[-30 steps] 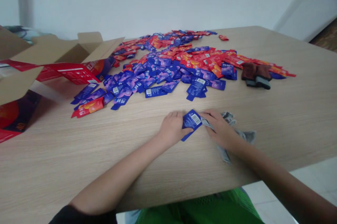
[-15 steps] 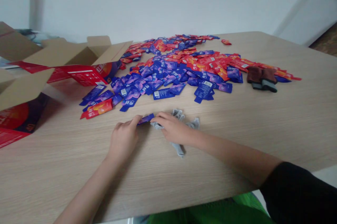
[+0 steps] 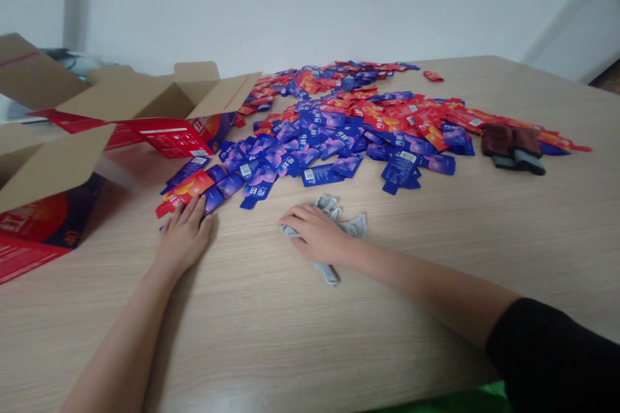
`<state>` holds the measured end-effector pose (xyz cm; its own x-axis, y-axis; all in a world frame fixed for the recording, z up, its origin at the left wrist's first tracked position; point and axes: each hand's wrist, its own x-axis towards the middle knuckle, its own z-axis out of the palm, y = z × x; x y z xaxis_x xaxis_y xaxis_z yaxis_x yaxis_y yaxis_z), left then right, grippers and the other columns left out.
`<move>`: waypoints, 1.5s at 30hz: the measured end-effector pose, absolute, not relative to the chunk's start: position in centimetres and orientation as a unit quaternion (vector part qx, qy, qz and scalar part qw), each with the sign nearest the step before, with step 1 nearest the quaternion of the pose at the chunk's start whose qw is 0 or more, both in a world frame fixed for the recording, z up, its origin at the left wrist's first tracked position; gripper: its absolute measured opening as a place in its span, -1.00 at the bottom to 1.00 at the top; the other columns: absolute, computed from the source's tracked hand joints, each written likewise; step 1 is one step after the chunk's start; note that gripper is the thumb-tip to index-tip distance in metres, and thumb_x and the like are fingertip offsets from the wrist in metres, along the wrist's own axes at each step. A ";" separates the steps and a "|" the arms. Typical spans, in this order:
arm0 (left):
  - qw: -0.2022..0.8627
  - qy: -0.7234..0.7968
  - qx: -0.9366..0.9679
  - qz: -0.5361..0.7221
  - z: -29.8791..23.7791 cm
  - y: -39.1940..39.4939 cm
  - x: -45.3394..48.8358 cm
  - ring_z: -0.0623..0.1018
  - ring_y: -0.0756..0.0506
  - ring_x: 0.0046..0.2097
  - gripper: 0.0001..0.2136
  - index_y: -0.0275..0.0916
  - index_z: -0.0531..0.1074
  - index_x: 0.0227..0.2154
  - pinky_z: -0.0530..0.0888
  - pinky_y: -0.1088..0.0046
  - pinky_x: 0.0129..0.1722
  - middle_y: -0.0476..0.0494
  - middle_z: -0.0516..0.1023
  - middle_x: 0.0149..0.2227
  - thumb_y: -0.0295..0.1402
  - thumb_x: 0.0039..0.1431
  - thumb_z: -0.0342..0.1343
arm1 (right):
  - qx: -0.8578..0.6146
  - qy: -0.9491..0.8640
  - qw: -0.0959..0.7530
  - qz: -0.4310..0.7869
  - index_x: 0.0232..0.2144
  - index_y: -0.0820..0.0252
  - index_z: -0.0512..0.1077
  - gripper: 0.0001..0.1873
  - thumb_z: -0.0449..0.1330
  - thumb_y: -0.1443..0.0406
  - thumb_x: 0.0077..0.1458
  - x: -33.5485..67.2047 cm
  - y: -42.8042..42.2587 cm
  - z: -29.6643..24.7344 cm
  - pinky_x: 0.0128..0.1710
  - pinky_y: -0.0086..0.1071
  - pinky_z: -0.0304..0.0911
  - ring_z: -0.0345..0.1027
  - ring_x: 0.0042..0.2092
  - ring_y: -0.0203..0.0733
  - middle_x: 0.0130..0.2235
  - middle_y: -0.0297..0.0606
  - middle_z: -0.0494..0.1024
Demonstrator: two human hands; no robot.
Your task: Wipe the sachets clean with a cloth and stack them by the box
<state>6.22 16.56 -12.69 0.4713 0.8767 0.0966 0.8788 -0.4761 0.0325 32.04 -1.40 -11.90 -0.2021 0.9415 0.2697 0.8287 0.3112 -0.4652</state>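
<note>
My left hand (image 3: 183,238) lies flat with its fingers spread, touching the near edge of a red-orange packet (image 3: 188,188) and the blue-purple packets beside it. A blue packet (image 3: 212,200) shows just past its fingertips. Nothing is gripped in it that I can see. My right hand (image 3: 314,232) is closed on a crumpled light grey cloth (image 3: 356,225) on the table, with folds sticking out above, to the right and below the hand. Its exact kind is hard to make out. Behind both hands spreads a heap of flat blue and red packets (image 3: 310,141).
Two open cardboard boxes, a red printed near box (image 3: 29,219) and a far box (image 3: 165,138), stand at the left with flaps spread. A brown and grey cloth bundle (image 3: 513,147) lies on the right. The wooden table (image 3: 300,342) meets a pale wall at the back.
My left hand has moved left and away from the cloth, to the packets at the heap's left end. The blue packet it held is out of its fingers. My right hand stays on the cloth.
</note>
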 end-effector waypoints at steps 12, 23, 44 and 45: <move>0.037 -0.416 -0.902 -0.112 -8.0 13.0 15.9 0.45 -0.32 0.07 -0.58 -0.40 0.39 0.07 0.38 0.13 0.07 -0.41 0.48 0.03 -0.35 0.27 -0.19 | -0.602 -0.752 0.258 0.073 0.05 0.23 0.35 -0.39 0.00 0.61 -0.07 37.5 -5.7 -10.6 0.04 -0.17 0.19 0.18 0.07 -0.08 0.02 -0.10 0.37; 0.050 -0.275 -0.959 -0.056 -9.3 7.3 38.0 0.39 -0.30 0.12 -0.58 -0.28 0.32 0.16 0.33 0.15 0.05 -0.35 0.41 0.09 -0.23 0.30 -0.05 | -0.698 -0.642 0.314 0.036 -0.03 0.15 0.39 -0.45 0.02 0.58 -0.08 48.6 -13.8 -12.9 0.06 -0.06 0.19 0.23 0.07 -0.03 -0.01 -0.14 0.41; 0.009 -0.022 -1.000 0.013 -9.2 -2.6 31.2 0.23 -0.30 0.27 -0.57 -0.03 0.24 0.22 0.33 0.02 0.11 -0.11 0.25 0.29 -0.44 0.32 -0.06 | -0.712 -0.653 0.252 0.065 -0.05 0.20 0.40 -0.53 0.00 0.55 -0.01 50.5 -14.6 -12.0 0.07 -0.07 0.18 0.19 0.10 -0.02 -0.02 -0.09 0.40; 0.012 -0.028 -0.999 0.020 -9.6 -2.3 30.7 0.24 -0.30 0.26 -0.55 -0.02 0.20 0.25 0.34 0.03 0.11 -0.10 0.24 0.30 -0.42 0.32 -0.05 | -0.711 -0.647 0.264 0.071 -0.05 0.20 0.39 -0.52 0.00 0.56 -0.02 50.7 -14.5 -12.0 0.08 -0.08 0.18 0.20 0.10 -0.02 -0.02 -0.09 0.40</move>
<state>30.75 -2.28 -9.57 0.9976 0.0565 -0.0400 0.0555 -0.9982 -0.0247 50.68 -14.53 -12.01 0.1519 0.9585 0.2413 0.8834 -0.0222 -0.4681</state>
